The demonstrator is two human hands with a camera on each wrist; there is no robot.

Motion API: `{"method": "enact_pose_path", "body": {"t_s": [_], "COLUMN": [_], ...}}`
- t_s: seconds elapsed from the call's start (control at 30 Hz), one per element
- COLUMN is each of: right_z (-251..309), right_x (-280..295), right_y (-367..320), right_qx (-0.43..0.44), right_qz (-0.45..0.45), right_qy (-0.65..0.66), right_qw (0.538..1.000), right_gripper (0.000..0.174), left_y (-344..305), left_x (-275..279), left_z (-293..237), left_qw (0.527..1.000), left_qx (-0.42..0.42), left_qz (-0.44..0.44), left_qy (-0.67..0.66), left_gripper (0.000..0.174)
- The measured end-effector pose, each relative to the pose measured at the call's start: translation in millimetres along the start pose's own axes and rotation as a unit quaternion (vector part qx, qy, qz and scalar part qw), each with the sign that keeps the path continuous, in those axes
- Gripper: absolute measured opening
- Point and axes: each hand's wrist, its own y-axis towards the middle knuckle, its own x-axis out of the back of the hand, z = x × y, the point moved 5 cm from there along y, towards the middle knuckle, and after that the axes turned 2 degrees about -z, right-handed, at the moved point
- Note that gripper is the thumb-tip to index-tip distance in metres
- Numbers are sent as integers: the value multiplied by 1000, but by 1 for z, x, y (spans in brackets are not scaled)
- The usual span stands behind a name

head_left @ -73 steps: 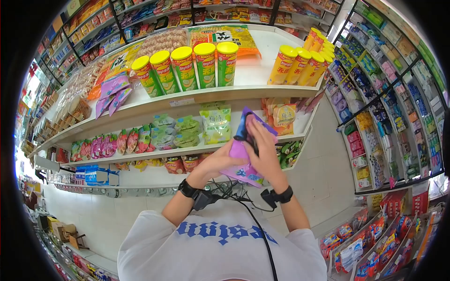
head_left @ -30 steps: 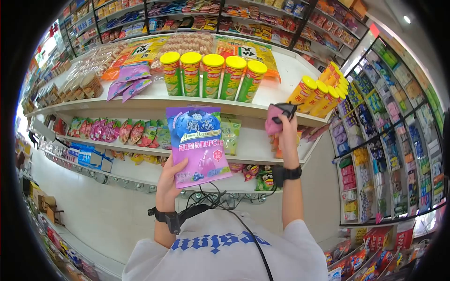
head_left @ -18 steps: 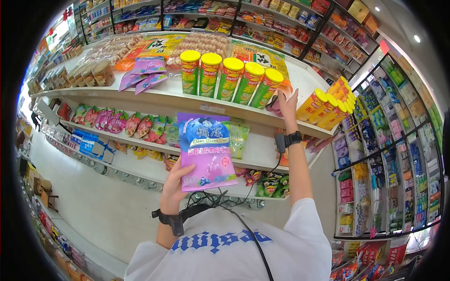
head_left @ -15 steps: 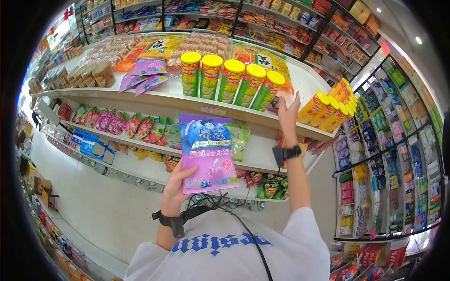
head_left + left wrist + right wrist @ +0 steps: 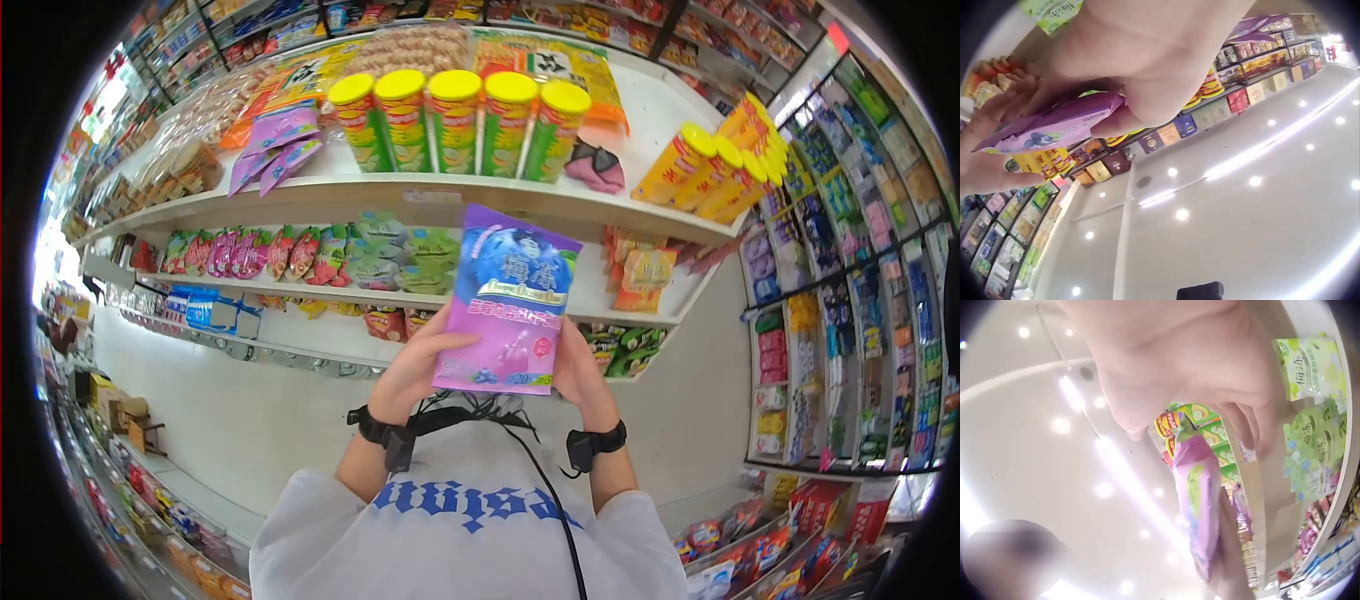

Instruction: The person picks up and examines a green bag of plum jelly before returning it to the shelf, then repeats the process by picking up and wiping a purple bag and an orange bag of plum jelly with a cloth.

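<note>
We hold one purple bag [image 5: 512, 312] in the air in front of us. It stands close to upright, its upper end leaning to the right, with the printed front toward us, and in the head view it overlaps the front edge of the top shelf [image 5: 650, 215]. Our left hand [image 5: 415, 358] pinches its left edge low down, thumb lying on the front and the other fingers hidden behind. Our right hand [image 5: 582, 370] is at the lower right edge; in the right wrist view its fingers and thumb stand wide apart, and we cannot tell whether they touch the bag.

The step in hand, as we judge it, is steadying the bag face-on between both hands. The next move seems to call for narrowing the right fingers on that edge before the left pinch eases, since a soft bag would probably sag from one side. If we bring it over the top shelf, we do well to keep clear of the green cans [image 5: 455, 125], which look easy to tip, and the pink-and-dark bundle [image 5: 597, 170] just beside them.
</note>
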Motion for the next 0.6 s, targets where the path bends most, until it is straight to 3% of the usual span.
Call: {"method": "enact_pose_path", "body": {"t_s": [0.07, 0.2, 0.47, 0.6], "right_z": [3, -3, 5, 18], "right_x": [13, 66, 115, 134], "right_y": [-10, -26, -54, -61], "right_qx": [-3, 32, 93, 91], "right_qz": [-56, -148, -197, -211], "right_qy": [-102, -161, -246, -224], "right_qw": [993, 975, 945, 947], "right_gripper": [58, 55, 65, 61], "left_y": [16, 47, 108, 124], "left_x": [-4, -7, 15, 4], "left_z": [20, 60, 129, 151], "left_qw": [996, 984, 955, 951], "left_qx": [42, 111, 200, 266], "left_qz": [-8, 9, -13, -23], "left_qy": [73, 136, 218, 154], "left_gripper": [65, 58, 50, 48]}}
